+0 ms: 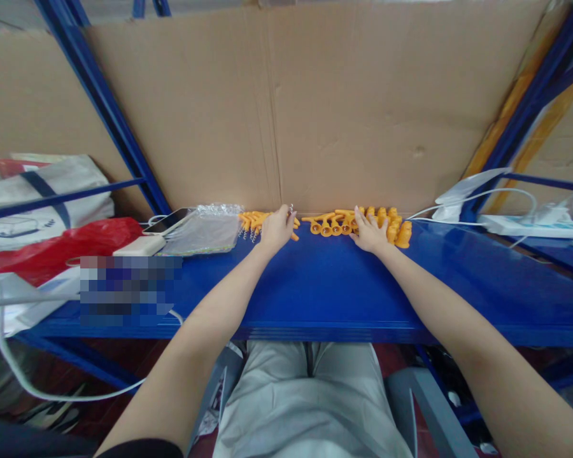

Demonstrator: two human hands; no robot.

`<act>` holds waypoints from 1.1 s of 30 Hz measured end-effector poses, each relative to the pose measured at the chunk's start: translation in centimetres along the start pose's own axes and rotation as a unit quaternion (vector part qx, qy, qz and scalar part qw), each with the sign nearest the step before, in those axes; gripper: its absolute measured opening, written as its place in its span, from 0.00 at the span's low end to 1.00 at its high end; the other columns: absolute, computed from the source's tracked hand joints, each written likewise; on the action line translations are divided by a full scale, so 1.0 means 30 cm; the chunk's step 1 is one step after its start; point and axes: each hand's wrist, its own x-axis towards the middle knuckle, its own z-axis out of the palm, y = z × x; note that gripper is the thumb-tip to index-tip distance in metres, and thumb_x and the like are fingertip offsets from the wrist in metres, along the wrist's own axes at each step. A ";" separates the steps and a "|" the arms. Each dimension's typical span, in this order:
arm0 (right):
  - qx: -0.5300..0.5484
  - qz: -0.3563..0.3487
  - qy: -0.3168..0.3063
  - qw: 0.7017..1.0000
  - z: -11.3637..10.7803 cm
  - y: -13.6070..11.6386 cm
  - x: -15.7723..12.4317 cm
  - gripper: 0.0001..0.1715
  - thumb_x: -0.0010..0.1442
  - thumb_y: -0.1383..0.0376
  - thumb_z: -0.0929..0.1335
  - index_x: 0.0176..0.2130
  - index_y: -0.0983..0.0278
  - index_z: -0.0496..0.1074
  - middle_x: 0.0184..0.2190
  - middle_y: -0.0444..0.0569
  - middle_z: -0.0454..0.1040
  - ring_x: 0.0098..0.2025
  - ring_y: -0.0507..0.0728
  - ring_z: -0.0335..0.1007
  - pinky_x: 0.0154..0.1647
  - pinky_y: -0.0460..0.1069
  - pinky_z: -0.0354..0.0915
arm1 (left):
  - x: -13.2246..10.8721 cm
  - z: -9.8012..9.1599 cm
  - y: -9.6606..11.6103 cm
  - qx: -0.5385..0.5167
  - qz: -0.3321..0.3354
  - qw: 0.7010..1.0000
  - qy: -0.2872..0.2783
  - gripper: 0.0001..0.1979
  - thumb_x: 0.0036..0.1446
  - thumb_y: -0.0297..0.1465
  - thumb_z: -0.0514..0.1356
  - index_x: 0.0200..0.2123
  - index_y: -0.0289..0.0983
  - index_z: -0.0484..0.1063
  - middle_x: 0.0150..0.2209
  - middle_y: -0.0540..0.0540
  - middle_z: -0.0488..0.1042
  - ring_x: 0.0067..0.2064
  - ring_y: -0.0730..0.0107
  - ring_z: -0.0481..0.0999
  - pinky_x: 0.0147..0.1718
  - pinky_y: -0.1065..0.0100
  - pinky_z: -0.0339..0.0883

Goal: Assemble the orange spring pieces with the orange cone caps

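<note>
Here, I see orange plastic bell-shaped pieces (337, 228) near my spread right hand (371, 234) and orange pieces with metal spirals (251, 221) by my curled left hand (276, 229), its grip unclear, on a blue tabletop (315, 292) before a brown cardboard panel (277, 114).
</note>
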 end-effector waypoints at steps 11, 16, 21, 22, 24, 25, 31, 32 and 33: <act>-0.012 0.021 0.040 0.999 -0.065 0.017 0.007 0.41 0.70 0.54 0.54 0.76 0.64 0.42 0.71 0.61 0.59 0.73 0.71 0.48 0.68 0.77 0.43 | -0.016 0.020 0.014 -0.014 0.064 0.993 -0.095 0.14 0.69 0.36 0.52 0.40 0.36 0.75 0.32 0.43 0.79 0.38 0.59 0.80 0.37 0.67 0.67; -0.029 0.060 0.058 0.996 -0.078 0.076 0.010 0.36 0.67 0.67 0.53 0.71 0.67 0.58 0.69 0.61 0.62 0.72 0.69 0.52 0.67 0.78 0.44 | -0.016 0.044 0.007 -0.012 0.093 0.985 -0.143 0.14 0.65 0.39 0.57 0.37 0.35 0.76 0.33 0.42 0.79 0.37 0.59 0.80 0.36 0.66 0.66; -0.073 0.066 0.015 0.995 -0.079 0.082 0.007 0.32 0.65 0.68 0.55 0.64 0.70 0.66 0.64 0.65 0.68 0.68 0.70 0.57 0.67 0.77 0.43 | -0.020 0.052 0.003 0.011 0.113 0.962 -0.249 0.14 0.60 0.42 0.61 0.30 0.38 0.76 0.27 0.46 0.78 0.35 0.61 0.79 0.34 0.67 0.65; -0.076 0.066 0.015 0.995 -0.081 0.079 0.008 0.31 0.64 0.68 0.56 0.63 0.70 0.67 0.62 0.66 0.70 0.67 0.71 0.60 0.66 0.77 0.45 | -0.021 0.049 0.004 0.009 0.113 0.957 -0.266 0.15 0.61 0.43 0.60 0.29 0.38 0.76 0.26 0.47 0.77 0.34 0.61 0.79 0.34 0.67 0.64; -0.080 0.063 0.023 0.995 -0.085 0.075 0.009 0.29 0.64 0.68 0.57 0.61 0.70 0.68 0.59 0.67 0.72 0.63 0.71 0.63 0.64 0.76 0.49 | -0.022 0.041 0.006 0.000 0.108 0.952 -0.287 0.16 0.61 0.43 0.60 0.27 0.39 0.74 0.22 0.48 0.75 0.32 0.62 0.78 0.34 0.67 0.64; -0.083 0.063 0.027 0.994 -0.087 0.074 0.009 0.28 0.64 0.67 0.58 0.60 0.70 0.68 0.58 0.68 0.73 0.62 0.71 0.65 0.62 0.75 0.51 | -0.023 0.036 0.007 -0.005 0.104 0.950 -0.293 0.16 0.61 0.43 0.60 0.26 0.39 0.74 0.21 0.49 0.74 0.31 0.62 0.78 0.33 0.67 0.63; -0.120 0.074 0.035 0.989 -0.111 0.075 0.002 0.23 0.62 0.66 0.63 0.55 0.67 0.71 0.52 0.64 0.76 0.57 0.70 0.68 0.60 0.72 0.54 | -0.024 0.034 0.002 -0.036 0.098 0.945 -0.311 0.15 0.60 0.41 0.61 0.25 0.39 0.71 0.17 0.53 0.70 0.25 0.67 0.75 0.32 0.68 0.63; -0.125 0.069 0.038 0.989 -0.120 0.071 0.000 0.22 0.62 0.66 0.63 0.54 0.66 0.71 0.51 0.63 0.77 0.57 0.69 0.68 0.60 0.72 0.53 | -0.023 0.039 -0.002 -0.037 0.104 0.945 -0.307 0.15 0.60 0.41 0.60 0.25 0.39 0.71 0.18 0.52 0.70 0.25 0.67 0.75 0.32 0.68 0.63; -0.129 0.065 0.041 0.989 -0.130 0.066 -0.003 0.21 0.62 0.66 0.63 0.54 0.66 0.72 0.50 0.62 0.77 0.57 0.69 0.69 0.61 0.72 0.52 | -0.022 0.044 -0.007 -0.036 0.112 0.947 -0.299 0.15 0.60 0.41 0.60 0.25 0.39 0.72 0.19 0.52 0.71 0.26 0.67 0.75 0.32 0.68 0.63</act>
